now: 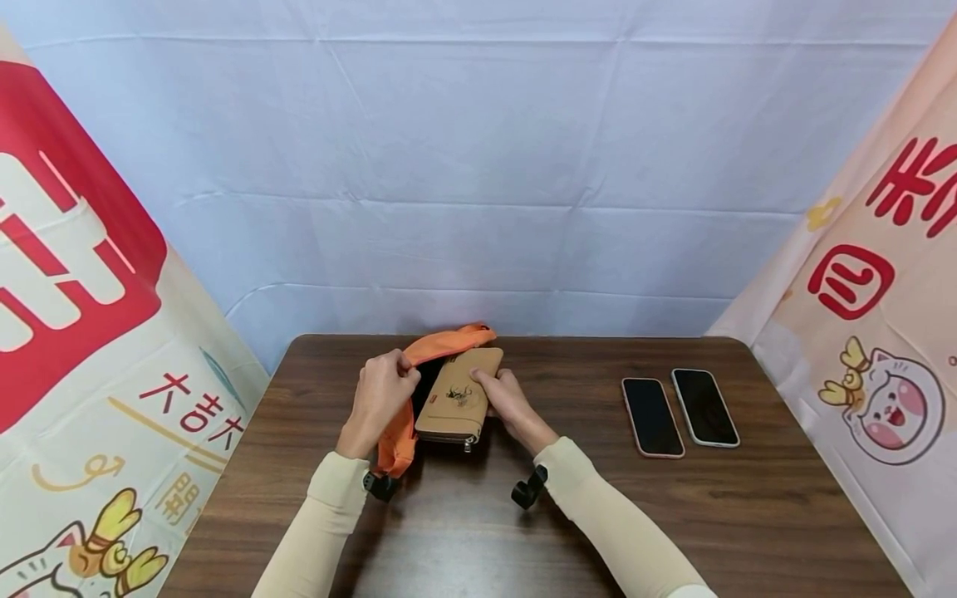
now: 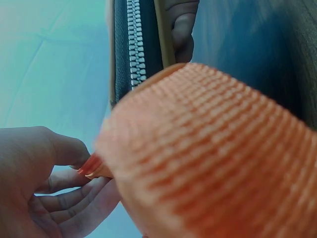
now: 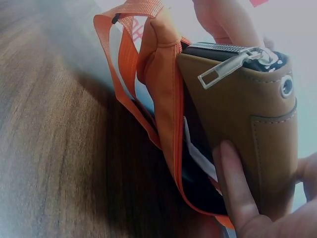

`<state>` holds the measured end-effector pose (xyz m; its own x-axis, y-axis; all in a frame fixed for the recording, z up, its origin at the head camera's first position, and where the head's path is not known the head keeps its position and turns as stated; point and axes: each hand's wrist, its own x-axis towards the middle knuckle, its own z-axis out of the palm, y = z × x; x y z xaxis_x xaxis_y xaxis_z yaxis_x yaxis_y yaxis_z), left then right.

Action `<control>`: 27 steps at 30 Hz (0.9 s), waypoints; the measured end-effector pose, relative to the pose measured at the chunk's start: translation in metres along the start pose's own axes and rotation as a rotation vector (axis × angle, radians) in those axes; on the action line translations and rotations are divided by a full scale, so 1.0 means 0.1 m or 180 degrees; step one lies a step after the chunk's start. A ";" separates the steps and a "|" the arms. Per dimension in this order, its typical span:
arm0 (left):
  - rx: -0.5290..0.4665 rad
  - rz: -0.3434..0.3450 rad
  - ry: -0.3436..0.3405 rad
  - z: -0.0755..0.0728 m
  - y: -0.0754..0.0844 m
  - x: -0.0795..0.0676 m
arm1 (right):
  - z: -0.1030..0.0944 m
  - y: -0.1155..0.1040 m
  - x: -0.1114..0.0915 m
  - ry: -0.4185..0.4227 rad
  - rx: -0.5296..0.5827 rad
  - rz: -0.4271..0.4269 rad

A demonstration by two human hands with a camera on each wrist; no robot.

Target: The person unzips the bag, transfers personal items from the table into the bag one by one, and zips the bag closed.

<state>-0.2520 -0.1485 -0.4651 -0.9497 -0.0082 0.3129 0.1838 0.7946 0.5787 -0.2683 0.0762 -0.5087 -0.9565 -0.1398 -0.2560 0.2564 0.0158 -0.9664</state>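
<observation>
A tan zip-around wallet point(image 1: 458, 399) with a dark printed design is at the mouth of an orange waist bag point(image 1: 444, 343). My right hand point(image 1: 511, 407) grips the wallet by its right side, thumb on the printed face. In the right wrist view the wallet's metal zip pull point(image 3: 223, 72) hangs at one end, and the bag's dark lining shows below it. With thumb and fingers, my left hand point(image 1: 383, 394) pinches the edge of the bag's opening. Its orange webbing strap point(image 2: 213, 148) fills much of the left wrist view and covers part of the wallet.
Two phones lie face up to the right on the brown wooden table point(image 1: 583, 515): one with a pinkish rim point(image 1: 653, 418), one with a white rim point(image 1: 705, 407). A pale cloth point(image 1: 478, 166) hangs behind the table, with printed cloths at both sides.
</observation>
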 end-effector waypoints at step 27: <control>0.0020 0.0109 -0.0077 0.00 0.01 0.00 | 0.07 -0.01 -0.01 0.0241 0.0142 0.0039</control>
<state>-0.2518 -0.1471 -0.4646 -0.9488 0.0337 0.3141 0.2148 0.7979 0.5633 -0.2667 0.0697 -0.5069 -0.9606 -0.0644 -0.2703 0.2724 -0.0273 -0.9618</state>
